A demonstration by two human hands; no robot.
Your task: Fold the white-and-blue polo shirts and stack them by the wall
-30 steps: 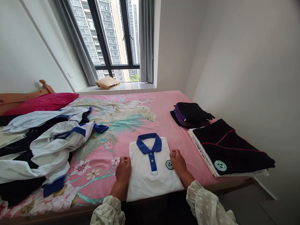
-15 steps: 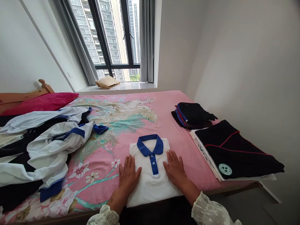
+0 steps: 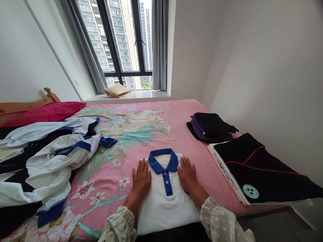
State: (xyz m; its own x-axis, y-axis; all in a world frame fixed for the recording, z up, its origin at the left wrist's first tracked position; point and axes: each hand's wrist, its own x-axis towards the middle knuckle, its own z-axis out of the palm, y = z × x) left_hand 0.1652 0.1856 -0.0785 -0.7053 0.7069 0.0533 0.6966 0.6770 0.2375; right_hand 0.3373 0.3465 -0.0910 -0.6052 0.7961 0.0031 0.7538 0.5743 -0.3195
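Note:
A folded white polo shirt with a blue collar and a blue buttoned placket lies face up at the front edge of the bed, its collar pointing away from me. My left hand rests flat on the shirt's left side near the shoulder, fingers stretched forward. On the opposite side, my right hand lies flat beside the collar with its fingers extended. Neither hand grips the cloth. The shirt's lower end reaches the bed edge close to my body.
Loose white, blue and black clothes are heaped on the left, near a red pillow. To the right sit a small folded stack and a larger one topped by a black garment. A pink patterned sheet covers the bed.
Both hands have slid forward along the shirt's sides toward the collar, and the left fingers are closer together. The view has tilted slightly, so everything sits a little lower.

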